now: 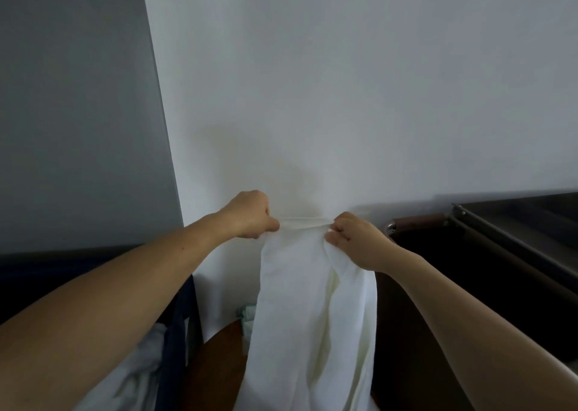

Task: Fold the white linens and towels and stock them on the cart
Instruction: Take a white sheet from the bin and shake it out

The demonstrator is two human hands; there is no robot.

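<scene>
Now | left fingers (271,224) pinch towel (300,301) top edge | right fingers (339,226) pinch same edge

A white wall (344,82) stands close ahead. A hanging white towel (312,317) fills the gap between a navy bin (179,332), left, and a dark cart (469,270), right; open air above.

Both forearms are bare along all their visible length. The left hand (250,215) and the right hand (356,238) are bare too.
</scene>
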